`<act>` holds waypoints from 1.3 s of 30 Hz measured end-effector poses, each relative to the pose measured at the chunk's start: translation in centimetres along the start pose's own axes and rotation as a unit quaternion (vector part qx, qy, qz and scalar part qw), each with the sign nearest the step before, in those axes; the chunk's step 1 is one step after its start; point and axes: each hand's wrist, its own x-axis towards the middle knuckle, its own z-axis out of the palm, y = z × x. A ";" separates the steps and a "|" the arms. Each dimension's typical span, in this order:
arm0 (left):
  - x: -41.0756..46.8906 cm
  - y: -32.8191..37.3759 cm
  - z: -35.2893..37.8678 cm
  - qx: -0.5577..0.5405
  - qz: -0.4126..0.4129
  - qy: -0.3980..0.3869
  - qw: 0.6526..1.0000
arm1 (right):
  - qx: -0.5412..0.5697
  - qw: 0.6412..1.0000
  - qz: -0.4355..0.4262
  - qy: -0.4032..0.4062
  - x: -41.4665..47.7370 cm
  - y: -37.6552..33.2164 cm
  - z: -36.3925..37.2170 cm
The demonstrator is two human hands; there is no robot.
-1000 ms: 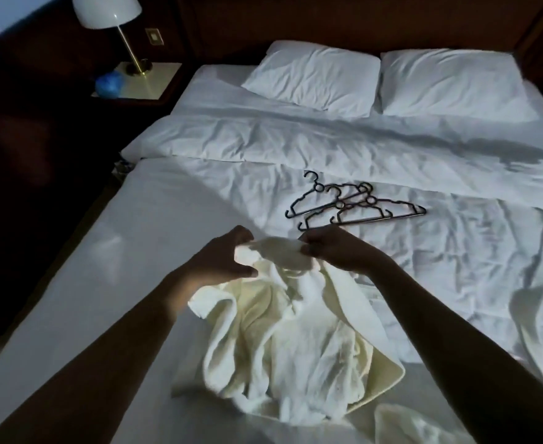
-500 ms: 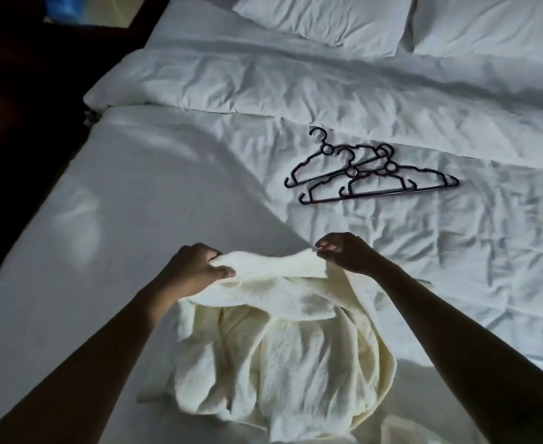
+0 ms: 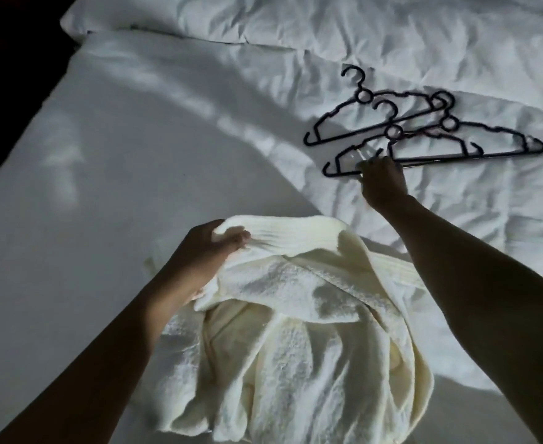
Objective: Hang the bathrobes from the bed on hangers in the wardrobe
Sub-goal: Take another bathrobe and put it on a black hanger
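Observation:
A cream bathrobe (image 3: 295, 347) lies crumpled on the white bed (image 3: 103, 219) in front of me. My left hand (image 3: 212, 248) grips its ribbed collar edge and holds it lifted. My right hand (image 3: 383, 184) is stretched forward, off the robe, to three black plastic hangers (image 3: 423, 129) lying overlapped on the sheet. Its fingertips are at the lower bar of the nearest hanger (image 3: 343, 158). The back of the hand and blur hide whether the fingers close round the bar.
A rumpled white duvet (image 3: 327, 24) is folded across the top of the bed behind the hangers. The bed's left edge drops to a dark floor (image 3: 7, 59).
My right hand let go of the robe's collar and moved forward to the hangers. My left hand kept its hold on the collar. The view tilted down and nearer.

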 end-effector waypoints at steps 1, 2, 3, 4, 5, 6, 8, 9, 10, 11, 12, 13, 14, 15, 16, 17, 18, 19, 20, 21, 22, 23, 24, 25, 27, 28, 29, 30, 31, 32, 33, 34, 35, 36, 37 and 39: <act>-0.2 -0.1 0.3 -0.014 -0.004 -0.002 1.000 | -0.008 1.000 -0.011 0.027 -0.7 0.1 0.0; -0.6 0.1 0.5 -0.024 -0.003 0.004 1.000 | -0.009 0.999 -0.023 0.044 -1.5 0.1 -0.2; -0.8 0.1 0.7 -0.021 0.004 0.015 1.000 | -0.005 0.998 -0.034 0.054 -2.5 0.0 -0.7; -1.0 0.5 0.8 -0.021 0.008 0.029 0.999 | 0.007 0.997 -0.044 0.059 -3.6 -0.1 -1.1; -1.1 0.7 0.9 -0.015 0.010 0.040 0.999 | 0.022 0.997 -0.049 0.060 -5.0 -0.2 -1.4; -1.1 0.9 0.8 -0.010 0.005 0.047 0.999 | 0.032 0.996 -0.053 0.060 -6.7 -0.1 -1.4; -1.0 1.2 0.7 0.008 0.001 0.047 0.999 | 0.039 0.997 -0.061 0.039 -10.4 0.3 -1.4; -0.9 1.4 0.6 0.023 0.003 0.041 0.999 | 0.037 0.997 -0.068 0.019 -12.3 0.4 -1.2; -0.9 1.6 0.6 0.040 0.002 0.034 0.999 | 0.034 0.997 -0.076 -0.001 -14.0 0.5 -1.0; -1.0 1.8 0.5 0.059 0.003 0.022 0.998 | 0.037 0.996 -0.080 -0.016 -15.2 0.7 -0.8; -1.2 2.1 0.5 0.076 0.001 0.012 0.997 | 0.052 0.996 -0.071 -0.017 -15.7 1.1 -0.7; -1.3 2.1 0.4 0.088 0.000 0.003 0.996 | 0.075 0.996 -0.046 -0.001 -15.4 1.5 -0.7; -1.4 2.2 0.4 0.096 -0.001 -0.002 0.995 | 0.095 0.995 -0.003 0.025 -14.7 2.2 -0.8; -1.4 2.1 0.3 0.098 -0.003 -0.006 0.995 | 0.106 0.992 0.050 0.043 -13.8 2.9 -0.9; -1.5 2.0 0.4 0.093 -0.007 -0.005 0.996 | 0.107 0.988 0.106 0.045 -12.9 3.9 -1.1; -1.6 1.9 0.5 0.084 -0.008 -0.004 0.996 | 0.103 0.983 0.151 0.031 -12.2 4.9 -1.2; -1.7 1.8 0.7 0.078 -0.010 -0.001 0.997 | 0.094 0.980 0.177 0.000 -11.8 5.8 -1.1; -1.8 1.6 0.9 0.075 -0.009 0.003 0.997 | 0.083 0.979 0.183 -0.031 -11.7 6.4 -1.0; -1.8 1.5 1.1 0.073 -0.008 0.010 0.997 | 0.077 0.980 0.176 -0.052 -11.9 6.7 -1.1; -1.9 1.4 1.0 0.072 -0.011 0.013 0.997 | 0.084 0.980 0.170 -0.061 -12.1 6.9 -1.3; -2.0 1.5 0.9 0.068 -0.018 0.010 0.997 | 0.103 0.978 0.170 -0.062 -12.4 7.0 -1.7; -2.2 1.5 0.5 0.062 -0.026 0.000 0.998 | 0.129 0.974 0.177 -0.059 -12.6 7.1 -2.3; -2.3 1.6 0.2 0.060 -0.032 -0.014 0.998 | 0.155 0.970 0.181 -0.047 -12.8 7.1 -3.1; -2.5 1.7 -0.3 0.067 -0.036 -0.028 0.997 | 0.176 0.968 0.179 -0.028 -13.1 7.3 -4.1; -3.2 2.6 -1.3 0.091 -0.034 -0.058 0.994 | 0.209 0.965 0.156 0.031 -14.1 7.4 -6.3; -3.6 3.0 -1.8 0.100 -0.036 -0.074 0.992 | 0.223 0.962 0.141 0.070 -14.7 7.2 -7.7; -4.0 3.5 -2.3 0.110 -0.040 -0.090 0.989 | 0.234 0.958 0.129 0.108 -15.4 6.9 -9.2; -4.4 3.7 -2.7 0.118 -0.044 -0.103 0.987 | 0.242 0.952 0.122 0.144 -16.1 6.5 -10.9; -5.0 4.0 -3.3 0.121 -0.045 -0.112 0.985 | 0.247 0.945 0.119 0.177 -16.9 6.1 -12.6; -5.4 4.2 -3.7 0.114 -0.039 -0.118 0.986 | 0.254 0.938 0.118 0.204 -17.7 5.5 -14.4; -5.9 4.3 -4.1 0.106 -0.036 -0.118 0.987 | 0.266 0.930 0.116 0.225 -18.5 4.7 -16.2; -6.5 4.6 -4.4 0.091 -0.034 -0.114 0.989 | 0.283 0.923 0.114 0.235 -19.5 3.8 -18.2; -7.3 5.0 -4.7 0.078 -0.033 -0.112 0.990 | 0.308 0.916 0.113 0.229 -20.6 2.9 -20.0; -8.1 5.4 -5.1 0.065 -0.035 -0.111 0.991 | 0.339 0.910 0.111 0.210 -21.8 1.9 -21.7; -8.9 5.8 -5.4 0.043 -0.036 -0.118 0.991 | 0.369 0.905 0.108 0.184 -23.1 0.9 -23.0; -10.5 6.0 -6.1 -0.076 -0.044 -0.169 0.982 | 0.423 0.891 0.098 0.129 -25.8 -1.1 -25.2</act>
